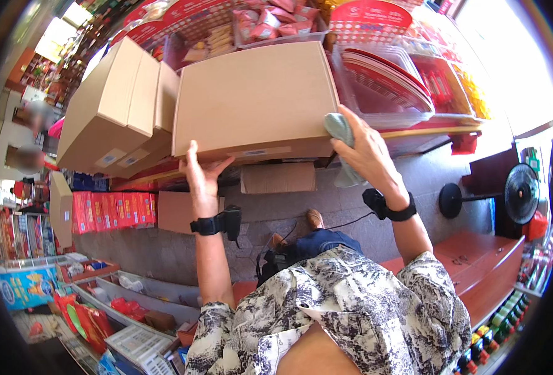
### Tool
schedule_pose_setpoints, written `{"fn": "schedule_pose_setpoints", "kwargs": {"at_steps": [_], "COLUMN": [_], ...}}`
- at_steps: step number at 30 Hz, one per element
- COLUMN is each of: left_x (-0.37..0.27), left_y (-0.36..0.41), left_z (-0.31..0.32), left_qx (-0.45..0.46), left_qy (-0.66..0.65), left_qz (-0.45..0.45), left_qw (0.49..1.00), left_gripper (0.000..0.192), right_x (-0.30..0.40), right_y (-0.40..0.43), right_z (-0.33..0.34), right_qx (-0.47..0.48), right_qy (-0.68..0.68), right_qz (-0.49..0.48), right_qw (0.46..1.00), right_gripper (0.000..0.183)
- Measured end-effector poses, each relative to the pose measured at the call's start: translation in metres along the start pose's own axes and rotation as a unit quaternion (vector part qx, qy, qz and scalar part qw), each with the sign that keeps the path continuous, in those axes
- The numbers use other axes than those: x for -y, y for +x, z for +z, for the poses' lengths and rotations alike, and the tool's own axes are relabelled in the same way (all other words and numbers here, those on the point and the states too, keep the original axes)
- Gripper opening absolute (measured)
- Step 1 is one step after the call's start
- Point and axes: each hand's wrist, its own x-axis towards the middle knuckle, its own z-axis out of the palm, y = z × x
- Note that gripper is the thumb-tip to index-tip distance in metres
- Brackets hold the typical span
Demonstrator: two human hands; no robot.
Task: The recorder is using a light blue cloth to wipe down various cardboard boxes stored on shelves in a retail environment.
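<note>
A large closed cardboard box lies before me over the front of a display stand. My left hand supports its near left corner, thumb up against the edge and fingers spread beneath. At the near right corner, my right hand presses a grey-green cloth against the box; part of the cloth hangs below the palm. Just left of this box stand more cardboard boxes with labels on their near sides. The undersides of the boxes are mostly hidden.
Clear plastic bins with packaged goods line the stand. A cardboard piece shows below its edge. Red cartons stand at left, a fan at right. Behind me are a red cabinet and grey open trays. A cable crosses near my feet.
</note>
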Motion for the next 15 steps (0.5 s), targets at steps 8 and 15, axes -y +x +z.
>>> {"fn": "schedule_pose_setpoints", "kwargs": {"at_steps": [8, 15], "left_x": [0.012, 0.018], "left_y": [0.003, 0.0], "left_z": [0.005, -0.005], "left_qx": [-0.043, -0.046], "left_qy": [-0.006, 0.046], "left_qz": [-0.013, 0.006], "left_qw": [0.999, 0.998], "left_gripper": [0.064, 0.08], "right_x": [0.049, 0.025], "right_y": [0.063, 0.11], "right_z": [0.015, 0.091], "right_qx": [-0.138, -0.021], "right_qy": [0.05, -0.193], "right_qz": [-0.043, 0.036], "right_qw": [0.988, 0.98], "right_gripper": [0.06, 0.073]}}
